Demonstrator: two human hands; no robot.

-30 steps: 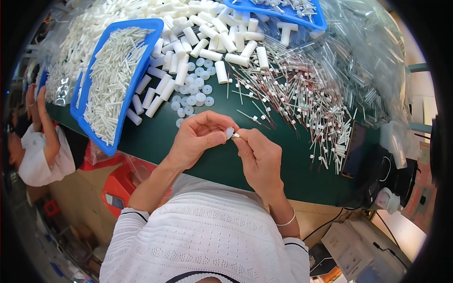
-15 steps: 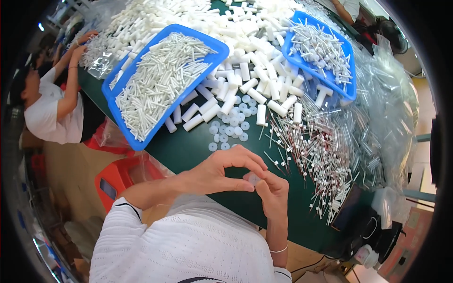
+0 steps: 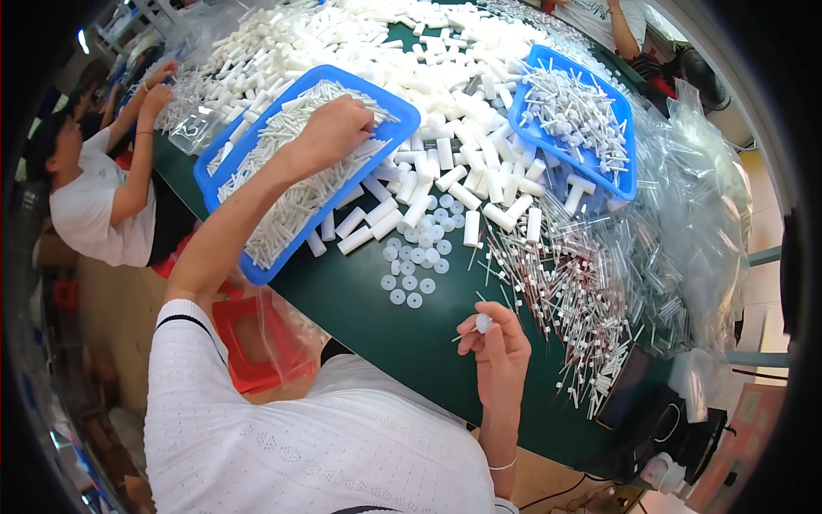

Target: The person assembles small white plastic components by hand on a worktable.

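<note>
My left hand point(image 3: 336, 135) is down among the thin white tubes point(image 3: 278, 214) heaped in a slanted blue tray point(image 3: 404, 116). Its fingers are curled, and what lies between the fingertips is hidden. Over the table's front part, my right hand point(image 3: 501, 347) is closed, pinching a small translucent white disc point(image 3: 484, 323) between thumb and fingers. A thin rod point(image 3: 460, 337) sticks out from the disc toward the left. Several loose discs point(image 3: 414, 300) with centre holes lie on the green table between my two hands.
Thick white cylinders point(image 3: 462, 197) are piled behind the discs. A second blue tray point(image 3: 629, 184) holds white-headed sticks. Thin metal pins point(image 3: 582, 308) are heaped right, beside clear plastic bags point(image 3: 698, 206). A dark phone point(image 3: 621, 385) lies near the right edge. Another person point(image 3: 107, 197) works at left.
My left hand has left the disc and reached up and left into the tray of tubes. My right hand has shifted slightly right, still holding the disc, with the rod now showing.
</note>
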